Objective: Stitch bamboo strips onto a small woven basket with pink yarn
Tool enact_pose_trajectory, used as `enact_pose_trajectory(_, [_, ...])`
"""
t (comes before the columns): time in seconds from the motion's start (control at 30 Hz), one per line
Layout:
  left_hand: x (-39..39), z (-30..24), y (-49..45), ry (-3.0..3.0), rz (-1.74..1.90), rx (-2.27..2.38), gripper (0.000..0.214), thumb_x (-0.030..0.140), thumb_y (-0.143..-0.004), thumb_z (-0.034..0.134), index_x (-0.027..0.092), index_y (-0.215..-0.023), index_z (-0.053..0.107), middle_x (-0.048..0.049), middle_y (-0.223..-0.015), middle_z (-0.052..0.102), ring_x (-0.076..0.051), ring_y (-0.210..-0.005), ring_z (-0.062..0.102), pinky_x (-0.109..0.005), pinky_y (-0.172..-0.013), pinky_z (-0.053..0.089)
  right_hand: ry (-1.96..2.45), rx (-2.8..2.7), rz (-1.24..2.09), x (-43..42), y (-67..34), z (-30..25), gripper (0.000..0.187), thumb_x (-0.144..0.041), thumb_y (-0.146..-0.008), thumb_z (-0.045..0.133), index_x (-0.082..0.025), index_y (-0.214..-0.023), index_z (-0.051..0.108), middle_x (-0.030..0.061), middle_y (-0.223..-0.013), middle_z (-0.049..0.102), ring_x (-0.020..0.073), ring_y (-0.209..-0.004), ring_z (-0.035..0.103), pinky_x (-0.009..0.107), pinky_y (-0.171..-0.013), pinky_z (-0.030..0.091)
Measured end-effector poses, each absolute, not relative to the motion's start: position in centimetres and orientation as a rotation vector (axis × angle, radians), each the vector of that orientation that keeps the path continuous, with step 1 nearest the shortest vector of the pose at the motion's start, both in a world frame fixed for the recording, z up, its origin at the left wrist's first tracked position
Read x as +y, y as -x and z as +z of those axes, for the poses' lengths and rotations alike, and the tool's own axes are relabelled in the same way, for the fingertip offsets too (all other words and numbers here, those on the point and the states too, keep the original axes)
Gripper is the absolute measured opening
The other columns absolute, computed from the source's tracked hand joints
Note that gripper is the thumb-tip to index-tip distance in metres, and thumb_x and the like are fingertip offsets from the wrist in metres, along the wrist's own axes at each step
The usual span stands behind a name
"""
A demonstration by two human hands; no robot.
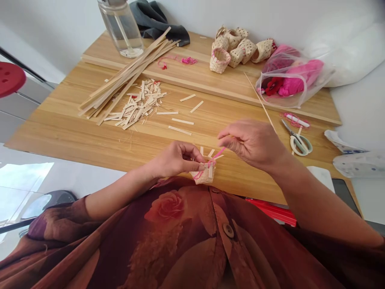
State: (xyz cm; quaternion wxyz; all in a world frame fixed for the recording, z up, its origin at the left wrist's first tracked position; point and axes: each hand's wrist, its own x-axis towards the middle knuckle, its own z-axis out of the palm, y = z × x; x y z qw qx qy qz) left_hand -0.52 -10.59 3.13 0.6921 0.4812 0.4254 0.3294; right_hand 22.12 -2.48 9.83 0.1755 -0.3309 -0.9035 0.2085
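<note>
A small woven basket [206, 176] with loose strip ends sticking up from its rim is at the table's front edge, close to my body. My left hand [183, 158] pinches its rim, thumb on the near side. Pink yarn [217, 154] loops around the rim and runs up to the right. My right hand [248, 142], raised to the right of the basket, has thumb and forefinger closed on the yarn's upper end. Whether a needle sits between those fingers cannot be made out.
Scissors [297, 140] lie at the right, near a pink-wound white spool [296, 120]. Finished small baskets [220, 60] stand at the back beside a bag of yarn [296, 82]. Long strips [132, 74], cut scraps [141, 104] and a clear bottle [122, 30] occupy the left.
</note>
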Motion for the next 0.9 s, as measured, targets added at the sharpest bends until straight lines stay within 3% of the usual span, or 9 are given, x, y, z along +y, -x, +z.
enact_pose_trajectory(0.1, [-10.4, 3.1, 0.7, -0.991, 0.719, 0.965, 0.024, 0.031, -0.069, 0.087, 0.014, -0.076, 0.072, -0.0019, -0.069, 0.07, -0.007, -0.055, 0.057, -0.017, -0.051, 0.04, 0.899, -2.734, 0.329, -1.0, -22.8, 9.3, 0.06, -0.077, -0.08, 0.06, -0.021, -0.059, 0.057, 0.0022, -0.061, 0.054, 0.0168, -0.067, 0.051, 0.032, -0.064, 0.033])
enact_pose_trajectory(0.27, [-10.3, 3.1, 0.5, -0.9, 0.772, 1.013, 0.028, 0.031, -0.063, 0.09, 0.014, -0.07, 0.069, 0.0019, -0.059, 0.063, -0.004, -0.047, 0.047, -0.017, -0.045, 0.034, 1.024, -2.545, 0.358, -1.2, -22.2, 8.8, 0.053, -0.059, -0.082, 0.07, -0.022, -0.056, 0.043, -0.0016, -0.057, 0.047, 0.0123, -0.057, 0.041, 0.03, -0.057, 0.03])
enact_pose_trajectory(0.37, [-10.3, 3.2, 0.3, -0.839, 0.836, 1.053, 0.029, 0.031, -0.062, 0.091, 0.014, -0.069, 0.069, 0.0015, -0.058, 0.063, -0.004, -0.046, 0.046, -0.017, -0.044, 0.032, 1.101, -2.445, 0.454, -2.5, -21.7, 8.7, 0.037, -0.048, -0.083, 0.073, -0.022, -0.065, 0.052, -0.0026, -0.06, 0.05, 0.0119, -0.055, 0.041, 0.029, -0.056, 0.033])
enact_pose_trajectory(0.5, [-9.8, 3.1, 0.1, -0.716, 1.017, 1.11, 0.03, 0.029, -0.059, 0.091, 0.014, -0.066, 0.066, 0.0014, -0.057, 0.064, -0.005, -0.044, 0.049, -0.017, -0.044, 0.035, 0.94, -2.451, 0.318, -5.3, -21.3, 7.7, 0.02, -0.044, -0.088, 0.07, -0.025, -0.093, 0.07, 0.002, -0.075, 0.065, 0.0165, -0.066, 0.052, 0.033, -0.064, 0.04])
enact_pose_trajectory(0.7, [-9.2, 2.7, -0.9, -0.575, 1.198, 1.15, 0.026, 0.028, -0.061, 0.087, 0.014, -0.066, 0.066, 0.0031, -0.054, 0.062, -0.005, -0.044, 0.05, -0.016, -0.045, 0.036, 0.864, -2.595, -0.096, -8.1, -19.7, 5.2, 0.02, -0.037, -0.096, 0.06, -0.02, -0.097, 0.072, 0.0078, -0.076, 0.065, 0.0241, -0.079, 0.056, 0.039, -0.073, 0.041])
enact_pose_trajectory(0.9, [-9.5, 2.8, -1.7, -0.479, 1.273, 1.156, 0.025, 0.03, -0.063, 0.086, 0.014, -0.068, 0.067, 0.0028, -0.055, 0.062, -0.005, -0.047, 0.051, -0.016, -0.046, 0.035, 0.948, -2.503, -0.067, -7.9, -18.6, 4.7, 0.016, -0.021, -0.096, 0.053, -0.02, -0.094, 0.068, 0.0073, -0.079, 0.068, 0.023, -0.077, 0.057, 0.037, -0.073, 0.043])
